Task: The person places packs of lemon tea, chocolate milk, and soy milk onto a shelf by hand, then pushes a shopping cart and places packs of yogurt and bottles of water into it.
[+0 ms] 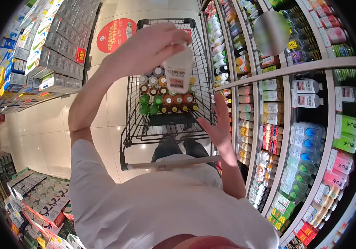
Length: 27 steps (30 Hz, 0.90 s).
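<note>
My left hand (163,43) is closed around the upper end of a whitish bottle (179,70) with dark and red print on its label. The bottle hangs over a black wire shopping cart (132,124), above rows of upright bottles. Inside the cart, green-capped bottles (149,104) stand at the near left, beside brown-orange bottles (178,99) seen from above. My right hand (219,126) is held with fingers spread at the cart's right side, near the shelves, and nothing is in it. Part of the cart's load is hidden behind the bottle and my left hand.
Tall drink shelves (248,137) with many bottles run close along the right. Stacked cartons (57,45) line the left, with more packs (41,199) at the lower left. A round red floor sticker (113,35) lies left of the cart. The cart's handlebar (174,163) crosses before my body.
</note>
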Tool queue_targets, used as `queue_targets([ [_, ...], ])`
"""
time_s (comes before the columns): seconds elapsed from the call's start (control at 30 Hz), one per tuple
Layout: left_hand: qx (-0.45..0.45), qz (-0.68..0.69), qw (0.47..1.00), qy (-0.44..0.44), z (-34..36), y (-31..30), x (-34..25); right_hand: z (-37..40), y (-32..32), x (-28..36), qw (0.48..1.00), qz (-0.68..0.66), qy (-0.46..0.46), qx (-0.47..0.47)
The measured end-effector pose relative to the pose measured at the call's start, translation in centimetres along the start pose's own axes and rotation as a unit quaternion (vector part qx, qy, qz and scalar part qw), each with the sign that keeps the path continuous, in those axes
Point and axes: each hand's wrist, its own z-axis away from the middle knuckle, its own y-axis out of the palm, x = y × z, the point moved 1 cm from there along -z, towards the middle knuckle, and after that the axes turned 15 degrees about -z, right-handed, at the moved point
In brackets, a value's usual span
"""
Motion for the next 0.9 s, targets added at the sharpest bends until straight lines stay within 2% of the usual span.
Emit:
queue_targets([
  [0.03, 0.013, 0.008, 1.000, 0.011, -0.4, -0.6, -2.2, -0.8, 0.8, 1.7, 0.998, -0.066, -0.006, 0.023],
  [0.07, 0.001, 0.031, 0.999, 0.033, -0.7, -0.4, -3.9, -1.3, 1.0, 2.5, 0.989, -0.123, 0.048, 0.070],
  [0.13, -0.006, 0.080, 0.997, 0.015, -0.9, -0.2, -7.8, -2.0, 0.5, 3.6, 0.948, -0.232, 0.144, 0.164],
  [0.17, -0.008, 0.106, 0.994, 0.005, -0.9, 0.0, -9.8, -1.3, -0.1, 3.3, 0.934, -0.265, 0.165, 0.173],
  [0.2, 0.020, 0.112, 0.992, -0.046, -1.1, 0.3, -11.5, -0.2, -0.8, 2.3, 0.919, -0.299, 0.186, 0.179],
  [0.23, -0.035, 0.147, 0.984, -0.093, -1.3, 1.2, -13.3, 0.0, -2.0, 1.4, 0.909, -0.326, 0.192, 0.178],
  [0.27, -0.089, 0.188, 0.970, -0.128, -1.1, 3.0, -15.4, 0.8, -3.2, 0.5, 0.948, -0.266, 0.124, 0.120],
  [0.3, -0.127, 0.157, 0.969, -0.145, -0.9, 4.8, -17.4, 1.8, -4.3, 0.1, 0.976, -0.203, 0.056, 0.050],
  [0.37, -0.091, 0.194, 0.955, -0.204, -0.6, 9.4, -21.6, 2.3, -7.4, 1.3, 0.982, -0.180, 0.053, -0.033],
  [0.4, -0.064, 0.179, 0.961, -0.199, -1.3, 10.9, -24.1, 2.4, -8.4, 0.5, 0.972, -0.224, 0.002, -0.078],
  [0.43, -0.058, 0.249, 0.940, -0.225, -2.2, 12.4, -26.5, 2.2, -10.4, 0.5, 0.988, -0.108, -0.035, -0.106],
  [0.5, -0.075, 0.314, 0.907, -0.270, -5.3, 13.3, -30.0, 2.4, -14.5, 0.6, 0.976, 0.126, -0.096, -0.149],
  [0.53, -0.086, 0.326, 0.895, -0.291, -7.2, 12.9, -31.6, 2.5, -16.1, 0.9, 0.969, 0.141, -0.131, -0.157],
  [0.63, -0.142, 0.365, 0.897, -0.203, -12.5, 13.1, -33.6, 3.0, -21.0, 3.4, 0.938, 0.136, -0.233, -0.219],
  [0.7, -0.202, 0.367, 0.898, -0.134, -16.4, 9.9, -35.2, 3.9, -23.6, 4.9, 0.937, 0.096, -0.234, -0.243],
  [0.73, -0.250, 0.404, 0.875, -0.091, -18.7, 8.8, -35.8, 4.5, -24.6, 4.8, 0.936, 0.072, -0.231, -0.254],
  [0.8, -0.364, 0.371, 0.854, -0.005, -23.8, 5.6, -37.3, 5.6, -26.5, 4.4, 0.942, 0.040, -0.211, -0.256],
  [0.83, -0.317, 0.372, 0.872, 0.001, -26.4, 3.6, -37.8, 6.3, -27.2, 3.5, 0.954, 0.041, -0.179, -0.236],
  [0.9, -0.388, 0.333, 0.856, 0.078, -32.2, 2.0, -38.8, 7.8, -28.2, 0.7, 0.974, 0.043, -0.111, -0.193],
])
